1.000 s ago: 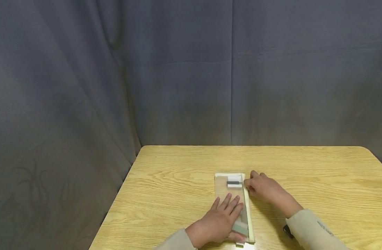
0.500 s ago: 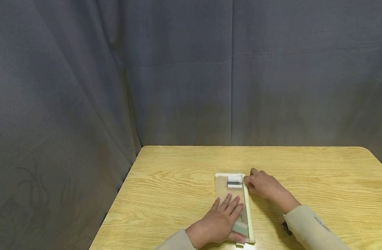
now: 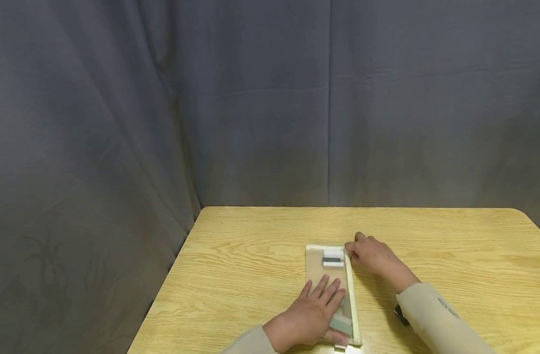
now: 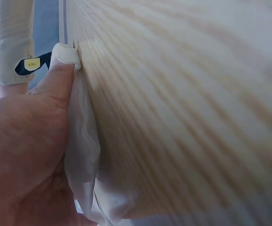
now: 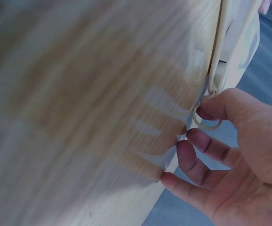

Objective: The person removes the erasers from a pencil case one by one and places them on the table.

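A clear zip pouch (image 3: 316, 265) with cream edging lies flat on the table, its long zipper edge (image 3: 351, 295) at the right. Inside it are a white block with a dark band (image 3: 333, 259) near the far end and a pale green block (image 3: 341, 324) near the close end. My left hand (image 3: 311, 314) presses on the pouch with fingers spread, hiding its middle. At the far right corner, my right hand (image 3: 378, 258) pinches the zipper's ring pull (image 5: 207, 126) between thumb and forefinger. The remaining right fingers (image 5: 185, 190) curve down to the tabletop.
The wood-grain table (image 3: 243, 255) extends around the pouch, with a dark grey curtain (image 3: 261, 123) behind and to its left. A black strap (image 3: 401, 314) shows below the right sleeve (image 3: 438, 314).
My right hand has moved slightly farther away along the zipper edge, up to the pouch's far right corner. The left hand has stayed in place on the pouch.
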Motion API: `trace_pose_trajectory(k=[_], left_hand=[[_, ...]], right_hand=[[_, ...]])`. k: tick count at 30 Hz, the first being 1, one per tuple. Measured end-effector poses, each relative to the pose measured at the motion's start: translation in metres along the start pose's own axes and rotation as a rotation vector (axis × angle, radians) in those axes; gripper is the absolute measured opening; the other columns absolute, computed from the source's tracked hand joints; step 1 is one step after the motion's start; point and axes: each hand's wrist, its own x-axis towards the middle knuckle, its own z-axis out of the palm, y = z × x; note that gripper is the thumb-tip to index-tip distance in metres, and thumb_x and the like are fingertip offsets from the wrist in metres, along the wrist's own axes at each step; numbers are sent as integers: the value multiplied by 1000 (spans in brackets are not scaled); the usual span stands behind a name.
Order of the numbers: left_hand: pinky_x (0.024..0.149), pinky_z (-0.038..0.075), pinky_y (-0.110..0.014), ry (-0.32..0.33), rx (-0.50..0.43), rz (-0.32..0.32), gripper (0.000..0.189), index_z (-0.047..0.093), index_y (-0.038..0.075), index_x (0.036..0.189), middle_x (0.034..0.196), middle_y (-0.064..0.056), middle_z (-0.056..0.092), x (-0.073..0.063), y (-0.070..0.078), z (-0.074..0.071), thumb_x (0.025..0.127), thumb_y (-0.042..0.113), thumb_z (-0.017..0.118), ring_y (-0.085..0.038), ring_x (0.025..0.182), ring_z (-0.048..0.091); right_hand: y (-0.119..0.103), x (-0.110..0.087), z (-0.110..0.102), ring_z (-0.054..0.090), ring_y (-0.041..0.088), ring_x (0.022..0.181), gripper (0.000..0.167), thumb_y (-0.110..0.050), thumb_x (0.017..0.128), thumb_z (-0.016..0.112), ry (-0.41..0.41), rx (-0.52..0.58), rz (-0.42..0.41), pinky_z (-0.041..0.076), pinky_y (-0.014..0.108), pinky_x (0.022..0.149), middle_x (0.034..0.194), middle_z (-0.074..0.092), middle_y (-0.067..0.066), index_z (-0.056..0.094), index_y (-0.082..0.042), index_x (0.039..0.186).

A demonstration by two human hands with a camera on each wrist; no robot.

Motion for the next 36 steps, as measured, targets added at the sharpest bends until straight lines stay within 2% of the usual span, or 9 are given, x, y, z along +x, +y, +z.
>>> trace_pose_trajectory(k=[16, 27, 36], left_hand=[[122, 22, -53, 10, 4, 5, 101, -2, 20, 163, 171, -2, -6, 1, -1, 2, 87, 82, 23, -27, 156, -4], [123, 22, -52, 3, 4, -13, 102, -3, 21, 163, 171, -1, -7, 1, -2, 1, 86, 82, 22, -26, 156, -3], [122, 23, -51, 0, -22, -11, 102, 1, 22, 164, 171, 1, -2, 2, -2, -2, 86, 82, 27, -24, 156, 1]], right_hand=[[1, 10, -2, 41, 18, 64, 29, -11, 95, 70, -72, 3, 59, 32, 30, 54, 82, 42, 2, 48, -21, 79], [-3, 12, -3, 40, 17, 63, 30, -11, 93, 72, -44, 1, 57, 32, 28, 52, 80, 41, 2, 49, -20, 78], [-1, 11, -3, 40, 17, 62, 30, -7, 94, 69, -58, 20, 65, 30, 28, 53, 79, 40, 2, 47, -19, 77]])
